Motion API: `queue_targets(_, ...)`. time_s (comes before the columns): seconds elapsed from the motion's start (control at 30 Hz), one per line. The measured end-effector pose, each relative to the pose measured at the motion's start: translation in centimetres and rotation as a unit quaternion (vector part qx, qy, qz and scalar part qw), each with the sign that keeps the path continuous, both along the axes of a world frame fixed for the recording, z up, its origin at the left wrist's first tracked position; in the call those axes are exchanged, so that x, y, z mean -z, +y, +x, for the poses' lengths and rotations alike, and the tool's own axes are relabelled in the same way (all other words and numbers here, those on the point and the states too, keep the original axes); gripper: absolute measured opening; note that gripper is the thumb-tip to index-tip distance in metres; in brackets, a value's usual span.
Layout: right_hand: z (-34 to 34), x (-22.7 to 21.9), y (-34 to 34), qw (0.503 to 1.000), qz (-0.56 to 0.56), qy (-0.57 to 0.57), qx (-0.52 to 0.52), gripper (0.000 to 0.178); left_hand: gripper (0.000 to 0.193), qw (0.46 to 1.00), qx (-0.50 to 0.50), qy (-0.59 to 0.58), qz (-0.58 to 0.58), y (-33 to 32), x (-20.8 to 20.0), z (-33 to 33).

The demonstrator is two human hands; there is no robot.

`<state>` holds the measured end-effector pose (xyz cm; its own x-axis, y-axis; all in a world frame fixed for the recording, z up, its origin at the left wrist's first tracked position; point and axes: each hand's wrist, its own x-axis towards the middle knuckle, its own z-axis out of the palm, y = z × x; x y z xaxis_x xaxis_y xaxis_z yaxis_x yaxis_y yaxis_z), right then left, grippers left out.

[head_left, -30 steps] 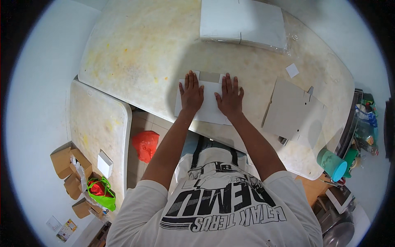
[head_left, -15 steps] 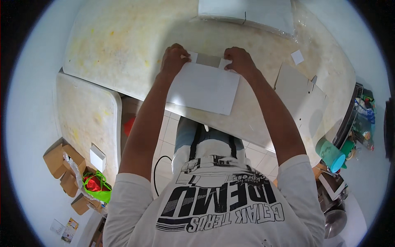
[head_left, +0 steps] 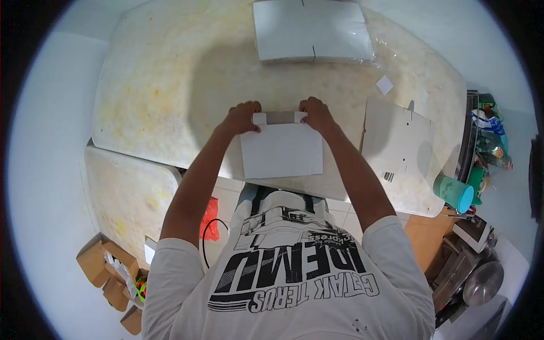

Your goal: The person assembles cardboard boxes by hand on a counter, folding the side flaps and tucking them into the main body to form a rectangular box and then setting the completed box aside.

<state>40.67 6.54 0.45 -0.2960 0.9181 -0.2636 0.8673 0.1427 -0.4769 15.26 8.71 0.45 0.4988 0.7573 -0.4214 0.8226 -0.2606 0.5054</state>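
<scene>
A broad, rounded surface (head_left: 170, 96) of mottled cream stone carried a stack of white sheets (head_left: 311, 31) at its far edge and a flat white die-cut card (head_left: 399, 141) to the right. At the near edge lay a smooth white folded card (head_left: 281, 150); the left hand (head_left: 242, 118) and right hand (head_left: 316, 113) pinched its far corners.

Folded sheet (head_left: 281, 150) at near bench (head_left: 170, 85) edge; sheet stack (head_left: 311, 29) behind; flat cardboard (head_left: 399, 141) right; cup (head_left: 453, 192) beyond.
</scene>
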Motion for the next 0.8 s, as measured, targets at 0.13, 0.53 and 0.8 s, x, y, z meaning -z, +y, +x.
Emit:
queue_targets(0.13,0.3,-0.7,-0.3,0.999,-0.012,0.033,0.015,0.029,0.053,0.998,0.001,0.064,-0.006,-0.7,-1.0,0.8)
queue_targets(0.53,0.6,0.8,-5.2,0.995,0.024,0.063,-0.073,0.019,0.018,0.977,-0.025,-0.101,0.184,-4.7,1.2,-0.5)
queue_targets(0.8,-1.7,0.0,-10.6,0.965,0.189,-0.133,-0.122,0.051,0.043,0.943,0.067,-0.037,0.325,-9.8,2.5,-1.9)
